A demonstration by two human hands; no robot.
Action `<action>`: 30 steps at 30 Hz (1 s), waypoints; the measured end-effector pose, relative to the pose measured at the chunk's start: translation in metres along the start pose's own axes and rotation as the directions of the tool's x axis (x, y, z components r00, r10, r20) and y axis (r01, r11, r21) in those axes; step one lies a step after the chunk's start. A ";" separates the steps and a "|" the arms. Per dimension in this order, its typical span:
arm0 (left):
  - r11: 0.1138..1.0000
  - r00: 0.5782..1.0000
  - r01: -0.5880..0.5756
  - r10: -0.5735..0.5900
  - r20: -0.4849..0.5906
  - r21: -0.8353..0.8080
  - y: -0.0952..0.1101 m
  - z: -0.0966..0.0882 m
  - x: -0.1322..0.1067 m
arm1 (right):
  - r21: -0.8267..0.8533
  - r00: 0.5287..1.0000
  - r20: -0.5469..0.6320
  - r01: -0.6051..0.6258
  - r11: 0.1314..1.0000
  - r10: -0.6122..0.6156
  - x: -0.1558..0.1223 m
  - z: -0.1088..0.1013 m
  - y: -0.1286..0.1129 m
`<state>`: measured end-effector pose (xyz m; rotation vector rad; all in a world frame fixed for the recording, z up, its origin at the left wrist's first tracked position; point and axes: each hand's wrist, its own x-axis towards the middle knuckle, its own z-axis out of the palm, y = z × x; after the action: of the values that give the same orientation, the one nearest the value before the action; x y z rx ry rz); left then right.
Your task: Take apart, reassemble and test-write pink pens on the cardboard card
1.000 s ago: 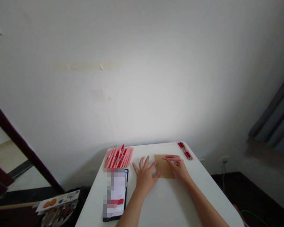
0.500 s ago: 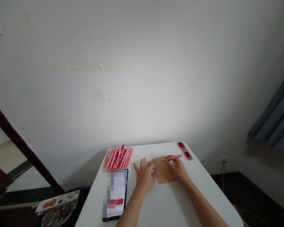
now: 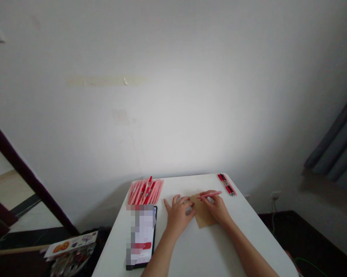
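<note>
Brown paper (image 3: 203, 217) — one sheet — left hand (image 3: 177, 215) loose on it, right hand (image 3: 218, 209) tight around one pink pen (image 3: 209, 194)

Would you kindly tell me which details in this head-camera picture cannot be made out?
All in the head view:
Phone screen: blurred over, unreadable.
Brown paper: far part covered by the left hand and right hand; any marks hidden.
Pink pen in the right hand: tip too small to tell.
Pile of pens: too small to count.
Printed box at the lower left: dim, lettering illegible.
</note>
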<state>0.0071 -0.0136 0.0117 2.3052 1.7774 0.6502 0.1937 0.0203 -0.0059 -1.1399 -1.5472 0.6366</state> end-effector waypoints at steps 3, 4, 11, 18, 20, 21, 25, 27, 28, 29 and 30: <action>1.000 1.000 0.009 -0.009 0.011 0.009 -0.001 0.000 0.001 | -0.016 0.999 0.009 0.032 0.999 -0.032 0.001 0.002 0.004; 1.000 1.000 0.014 -0.014 0.008 0.011 -0.001 0.001 0.001 | -0.023 0.999 0.007 0.041 0.999 -0.041 0.001 0.002 0.006; 0.996 0.997 0.076 -0.077 0.014 0.042 -0.004 0.002 0.002 | -0.024 0.991 0.031 0.134 0.991 -0.133 0.000 0.007 0.010; 0.991 0.994 0.110 -0.111 0.010 0.081 -0.003 -0.002 0.001 | -0.045 0.985 0.050 0.170 0.984 -0.167 0.001 0.012 0.008; 0.988 0.992 0.125 -0.126 0.008 0.086 -0.003 -0.002 0.001 | -0.054 0.983 0.060 0.179 0.982 -0.176 0.001 0.014 0.009; 0.988 0.991 0.130 -0.131 0.008 0.086 -0.003 -0.002 0.001 | -0.057 0.981 0.064 0.186 0.981 -0.182 0.001 0.014 0.009; 0.987 0.990 0.141 -0.142 0.007 0.076 -0.003 -0.001 0.002 | -0.062 0.978 0.050 0.205 0.977 -0.202 0.001 0.017 0.010; 0.986 0.989 0.149 -0.150 0.005 0.075 -0.004 0.000 0.002 | -0.068 0.978 0.051 0.205 0.976 -0.202 0.001 0.018 0.011; 0.986 0.988 0.152 -0.152 0.004 0.073 -0.004 0.000 0.002 | -0.072 0.978 0.057 0.206 0.976 -0.202 0.001 0.018 0.011; 0.986 0.988 0.153 -0.154 0.003 0.069 -0.003 0.000 0.002 | -0.074 0.977 0.063 0.207 0.976 -0.202 0.001 0.018 0.010; 0.986 0.988 0.155 -0.155 0.003 0.064 -0.003 0.000 0.002 | -0.076 0.977 0.066 0.206 0.975 -0.202 0.001 0.018 0.010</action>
<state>0.0047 -0.0111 0.0114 2.1762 1.9768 0.5660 0.1797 0.0279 -0.0195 -1.0135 -1.7274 0.4744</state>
